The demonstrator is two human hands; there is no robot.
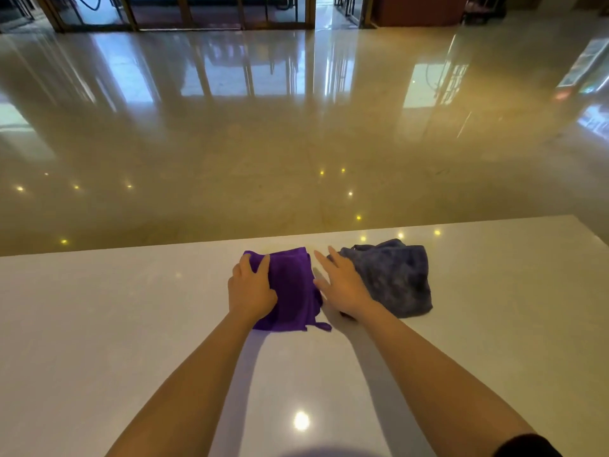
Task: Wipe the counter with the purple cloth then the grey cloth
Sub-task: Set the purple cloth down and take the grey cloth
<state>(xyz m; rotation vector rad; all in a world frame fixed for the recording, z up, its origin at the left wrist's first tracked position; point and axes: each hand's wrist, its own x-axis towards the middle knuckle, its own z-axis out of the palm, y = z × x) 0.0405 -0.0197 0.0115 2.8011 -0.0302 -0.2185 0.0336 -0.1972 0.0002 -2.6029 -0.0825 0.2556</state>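
A purple cloth [291, 285] lies folded on the white counter [99, 324] near its far edge. My left hand [250, 286] rests flat on the cloth's left part, fingers spread, pressing it down. A crumpled grey cloth [395, 278] lies just to the right of the purple one. My right hand [342, 282] lies open between the two cloths, its outer edge over the grey cloth's left side; I cannot tell whether it touches it.
The counter's far edge [296, 237] runs just beyond the cloths, with a glossy beige floor [296, 127] below. Glass doors [184, 11] stand at the far side of the room. Counter surface stretches left, right and toward me.
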